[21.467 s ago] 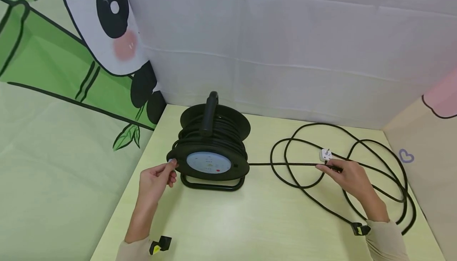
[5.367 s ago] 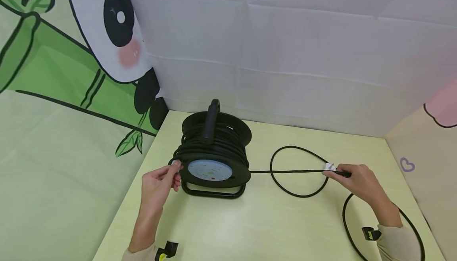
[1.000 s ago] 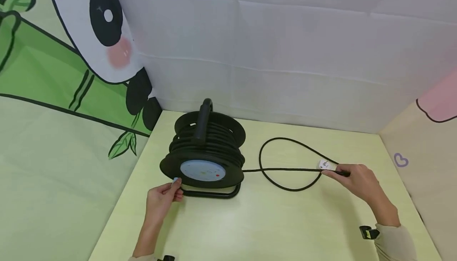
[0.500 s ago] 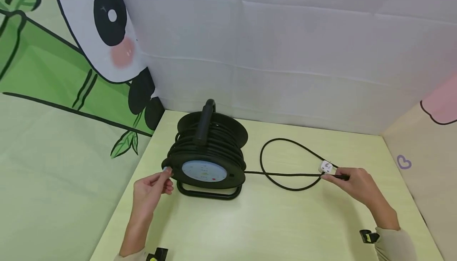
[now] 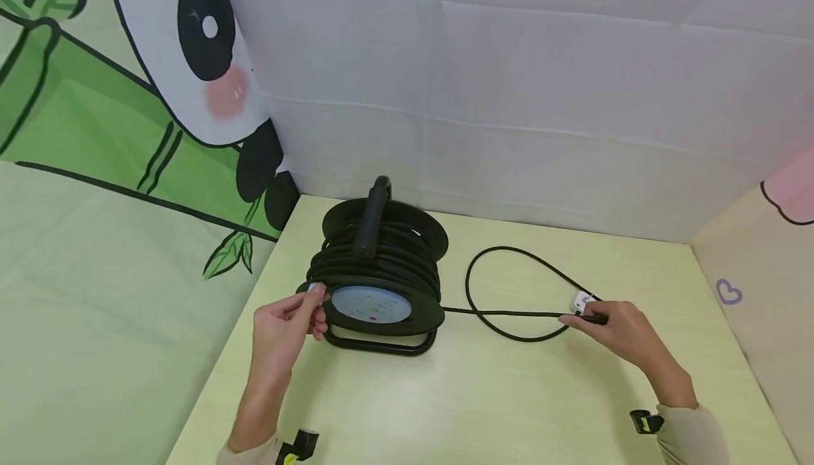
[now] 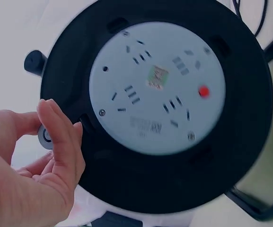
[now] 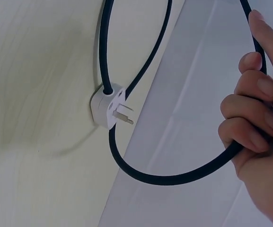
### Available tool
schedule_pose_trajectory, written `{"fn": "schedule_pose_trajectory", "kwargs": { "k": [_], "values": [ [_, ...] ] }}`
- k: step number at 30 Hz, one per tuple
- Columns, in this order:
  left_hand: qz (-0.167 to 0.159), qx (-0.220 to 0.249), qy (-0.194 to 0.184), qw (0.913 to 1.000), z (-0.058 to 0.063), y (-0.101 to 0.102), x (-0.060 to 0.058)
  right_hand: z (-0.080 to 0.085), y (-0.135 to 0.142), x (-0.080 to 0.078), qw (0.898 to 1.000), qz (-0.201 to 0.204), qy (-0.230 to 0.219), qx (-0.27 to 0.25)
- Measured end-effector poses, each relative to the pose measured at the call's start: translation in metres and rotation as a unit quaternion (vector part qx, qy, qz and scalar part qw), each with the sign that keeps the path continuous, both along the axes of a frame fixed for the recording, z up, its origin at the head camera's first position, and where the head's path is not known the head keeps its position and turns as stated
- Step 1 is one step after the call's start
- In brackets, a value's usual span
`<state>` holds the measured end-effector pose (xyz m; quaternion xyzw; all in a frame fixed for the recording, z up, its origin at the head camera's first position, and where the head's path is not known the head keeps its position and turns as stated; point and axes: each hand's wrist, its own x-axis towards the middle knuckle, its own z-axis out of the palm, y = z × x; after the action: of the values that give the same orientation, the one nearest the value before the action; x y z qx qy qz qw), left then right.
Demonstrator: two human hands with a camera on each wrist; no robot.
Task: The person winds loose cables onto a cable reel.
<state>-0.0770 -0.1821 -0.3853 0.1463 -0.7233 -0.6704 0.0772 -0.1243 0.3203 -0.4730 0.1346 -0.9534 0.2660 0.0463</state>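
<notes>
A black cable reel (image 5: 425,316) with a pale blue socket face (image 5: 371,304) stands on its tubular frame, thick with wound cable. At the left of its front disc, my left hand (image 5: 280,331) pinches a small winding knob (image 6: 45,137) between thumb and fingers. My right hand (image 5: 620,331) grips the black cable (image 5: 509,313), which runs fairly straight from the reel's right side. In the right wrist view the curled fingers wrap round this cable (image 7: 174,180). The white plug (image 7: 107,108) lies on the table close to that hand, pins showing.
One loose cable loop (image 5: 469,274) lies on the pale table (image 5: 496,401) between reel and right hand. The reel's carrying handle (image 5: 372,221) rises at the top. White fabric (image 5: 509,97) stands behind the table, with printed fabric on both sides.
Over the longer span, several loose coils at the right have shrunk to one loop. In the last second my left hand has circled with the knob, turning the disc; the right hand still grips the cable.
</notes>
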Motion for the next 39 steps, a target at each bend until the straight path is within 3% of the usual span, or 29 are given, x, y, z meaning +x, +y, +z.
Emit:
{"fn": "schedule_pose_trajectory", "kwargs": {
  "k": [5,11,17,27,33,39],
  "values": [
    [-0.015,0.007,0.015,0.9998,0.005,0.013,-0.001,-0.001,-0.012,-0.001,1.0,0.011,0.003,-0.002],
    [-0.034,0.017,0.029,0.9988,0.009,0.026,-0.001,-0.005,-0.024,0.0,1.0,0.015,-0.026,-0.007],
    [-0.062,0.04,0.038,0.9965,0.011,0.038,0.0,-0.009,-0.036,0.0,0.998,0.054,-0.021,-0.021],
    [-0.092,0.031,0.054,0.9938,0.011,0.058,0.001,-0.011,-0.057,-0.001,0.994,0.097,-0.01,-0.04],
    [-0.101,0.03,0.04,0.9937,0.013,0.066,0.003,-0.009,-0.062,0.0,0.993,0.112,0.0,-0.043],
    [-0.108,0.033,0.027,0.9933,0.013,0.073,0.006,0.006,-0.059,-0.003,0.993,0.11,0.024,-0.03]
  ]
}}
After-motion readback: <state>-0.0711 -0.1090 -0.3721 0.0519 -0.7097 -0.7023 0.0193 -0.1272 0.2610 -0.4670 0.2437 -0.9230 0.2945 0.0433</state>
